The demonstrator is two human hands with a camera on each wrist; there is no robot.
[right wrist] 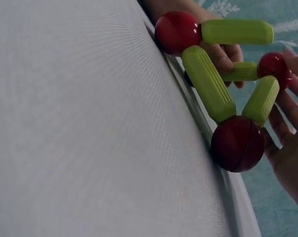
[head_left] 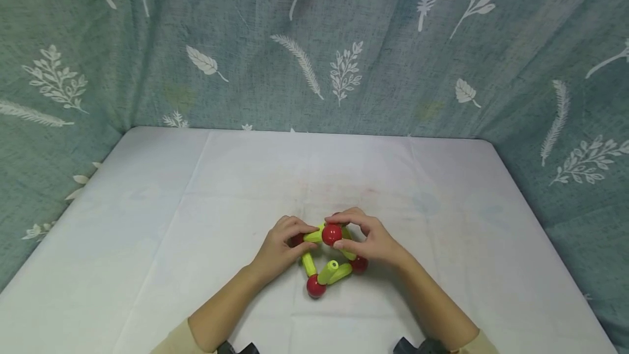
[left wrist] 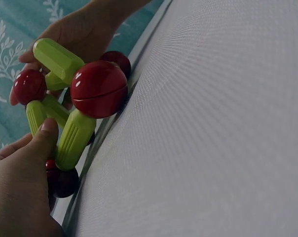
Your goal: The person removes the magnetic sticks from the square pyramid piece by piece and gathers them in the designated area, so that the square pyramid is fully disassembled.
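Note:
Red balls and light green rods form a joined ring-like toy frame near the front of the white table. My left hand (head_left: pixel 276 247) grips its left side, thumb and fingers around a red ball (head_left: pixel 297 240) where a green rod (head_left: pixel 313 237) starts. My right hand (head_left: pixel 372 238) pinches the raised red ball (head_left: pixel 331 235) between thumb and fingers. Nearest me, a red ball (head_left: pixel 316 286) bears a green rod (head_left: pixel 328 272) that angles up with its end free. Another red ball (head_left: pixel 360 265) sits under my right wrist; a further one at the back is mostly hidden by my right fingers.
A white cloth (head_left: pixel 221 190) with creases and faint stains covers the table. Behind and at both sides hangs a blue-green curtain (head_left: pixel 245 81) with white leaf prints. Dark camera mounts (head_left: pixel 417 346) show at my wrists along the bottom edge.

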